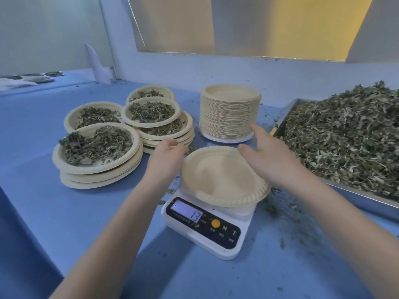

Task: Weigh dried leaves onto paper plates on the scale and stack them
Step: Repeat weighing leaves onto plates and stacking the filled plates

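Head view looks down on a blue worktop (64, 212) where a white digital kitchen scale (207, 225) with a black control panel carries an empty cream paper plate with a crimped rim (218, 180); the plate sits tilted, its near edge overhanging the lit display. Both hands flank this plate. Left hand (166, 156) lies at the plate's left rim, fingers loosely bent; its grip is hidden behind the hand, so I cannot tell whether it holds the rim. Right hand (272, 156) rests over the plate's far right edge with fingers straight and spread, clasping nothing. Just behind the scale stands a tall stack of empty cream paper plates (230, 113) on a white base. To the left, several low stacks of cream paper plates filled with dried green leaves (97, 145) sit close together, some overlapping. On the right, a large metal tray (367, 197) holds a loose heap of dried green leaves (349, 137). Leaf crumbs (287, 212) are scattered on the worktop between scale and tray. Far off at the left edge, more small plates (38, 77) sit on the surface.
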Action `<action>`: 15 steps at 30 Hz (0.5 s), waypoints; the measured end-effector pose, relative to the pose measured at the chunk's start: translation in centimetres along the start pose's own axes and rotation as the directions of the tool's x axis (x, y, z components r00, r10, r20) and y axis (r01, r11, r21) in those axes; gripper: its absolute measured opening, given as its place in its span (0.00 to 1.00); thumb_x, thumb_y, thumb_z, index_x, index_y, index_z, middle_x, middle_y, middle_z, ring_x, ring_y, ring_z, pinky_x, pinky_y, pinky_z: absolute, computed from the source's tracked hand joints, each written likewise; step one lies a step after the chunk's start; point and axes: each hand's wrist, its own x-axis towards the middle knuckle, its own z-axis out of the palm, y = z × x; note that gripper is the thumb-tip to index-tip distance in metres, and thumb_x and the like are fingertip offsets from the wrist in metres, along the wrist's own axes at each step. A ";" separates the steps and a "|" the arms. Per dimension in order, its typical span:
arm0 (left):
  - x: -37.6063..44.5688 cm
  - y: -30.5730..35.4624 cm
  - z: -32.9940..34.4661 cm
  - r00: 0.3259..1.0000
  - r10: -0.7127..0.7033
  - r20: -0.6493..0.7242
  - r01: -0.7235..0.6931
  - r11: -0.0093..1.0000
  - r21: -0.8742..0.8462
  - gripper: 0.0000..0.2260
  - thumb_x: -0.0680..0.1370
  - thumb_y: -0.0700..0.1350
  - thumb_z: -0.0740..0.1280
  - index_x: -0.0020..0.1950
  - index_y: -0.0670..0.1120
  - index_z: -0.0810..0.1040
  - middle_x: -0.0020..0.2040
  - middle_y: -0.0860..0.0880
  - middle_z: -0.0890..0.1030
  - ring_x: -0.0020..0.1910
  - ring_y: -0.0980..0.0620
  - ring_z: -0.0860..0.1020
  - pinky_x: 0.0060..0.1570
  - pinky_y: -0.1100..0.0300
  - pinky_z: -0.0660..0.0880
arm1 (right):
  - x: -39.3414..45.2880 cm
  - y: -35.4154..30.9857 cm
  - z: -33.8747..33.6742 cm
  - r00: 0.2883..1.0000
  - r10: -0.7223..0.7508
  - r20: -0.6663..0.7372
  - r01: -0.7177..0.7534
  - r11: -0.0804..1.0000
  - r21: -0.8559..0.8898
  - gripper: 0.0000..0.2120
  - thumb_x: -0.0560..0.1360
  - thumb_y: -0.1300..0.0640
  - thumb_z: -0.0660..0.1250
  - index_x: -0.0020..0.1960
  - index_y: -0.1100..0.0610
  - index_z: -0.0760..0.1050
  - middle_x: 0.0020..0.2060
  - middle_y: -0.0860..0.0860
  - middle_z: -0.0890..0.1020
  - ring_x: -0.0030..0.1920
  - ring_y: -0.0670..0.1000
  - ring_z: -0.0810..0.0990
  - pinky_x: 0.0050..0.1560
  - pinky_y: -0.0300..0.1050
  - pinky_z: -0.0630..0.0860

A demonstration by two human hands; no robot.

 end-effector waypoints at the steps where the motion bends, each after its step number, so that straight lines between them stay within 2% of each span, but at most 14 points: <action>1: 0.1 -0.2 0.1 1.000 0.002 0.001 -0.002 1.000 -0.009 0.05 0.77 0.47 0.63 0.53 0.52 0.73 0.55 0.52 0.77 0.57 0.49 0.75 0.61 0.48 0.72 | 0.1 0.1 0.2 1.000 -0.004 -0.004 0.004 1.000 0.010 0.24 0.80 0.53 0.57 0.74 0.54 0.57 0.62 0.55 0.74 0.55 0.52 0.74 0.40 0.39 0.63; 3: 0.2 -0.8 0.2 1.000 0.019 0.012 -0.019 1.000 -0.001 0.06 0.76 0.46 0.64 0.52 0.53 0.74 0.51 0.55 0.78 0.55 0.51 0.76 0.60 0.50 0.73 | 0.3 0.2 0.6 1.000 -0.026 -0.010 0.026 1.000 0.006 0.26 0.80 0.52 0.58 0.76 0.54 0.55 0.69 0.53 0.70 0.66 0.52 0.69 0.53 0.38 0.63; 6: 0.3 -1.1 0.3 1.000 0.023 0.005 -0.023 1.000 0.006 0.12 0.75 0.46 0.65 0.58 0.52 0.75 0.50 0.55 0.79 0.54 0.52 0.76 0.57 0.54 0.73 | 0.4 0.5 0.7 0.999 -0.046 -0.015 0.045 0.999 -0.023 0.27 0.80 0.51 0.60 0.76 0.53 0.56 0.72 0.51 0.66 0.71 0.50 0.64 0.64 0.42 0.62; 10: 0.5 -0.9 0.3 0.997 0.069 -0.023 -0.069 0.997 0.020 0.12 0.76 0.45 0.64 0.59 0.51 0.75 0.54 0.53 0.79 0.55 0.52 0.76 0.60 0.49 0.73 | 0.5 0.8 0.5 0.998 -0.065 -0.002 0.064 0.996 -0.054 0.25 0.79 0.50 0.61 0.74 0.52 0.60 0.71 0.48 0.67 0.70 0.49 0.66 0.65 0.42 0.62; 12: 0.7 -0.7 0.3 0.992 0.116 -0.042 -0.113 0.992 0.054 0.13 0.76 0.45 0.64 0.60 0.51 0.75 0.53 0.55 0.78 0.55 0.54 0.76 0.58 0.52 0.73 | 0.5 0.8 0.4 0.997 -0.074 0.009 0.075 0.995 -0.064 0.24 0.79 0.49 0.61 0.73 0.51 0.62 0.70 0.47 0.68 0.69 0.48 0.66 0.63 0.40 0.62; 15: 0.8 -0.1 0.3 0.984 0.173 -0.046 -0.168 0.981 0.101 0.11 0.76 0.45 0.63 0.57 0.53 0.76 0.51 0.59 0.78 0.53 0.57 0.76 0.49 0.59 0.71 | 0.5 0.9 0.2 0.996 -0.091 0.023 0.092 0.993 -0.072 0.23 0.79 0.49 0.61 0.72 0.50 0.63 0.69 0.47 0.69 0.69 0.47 0.67 0.59 0.37 0.61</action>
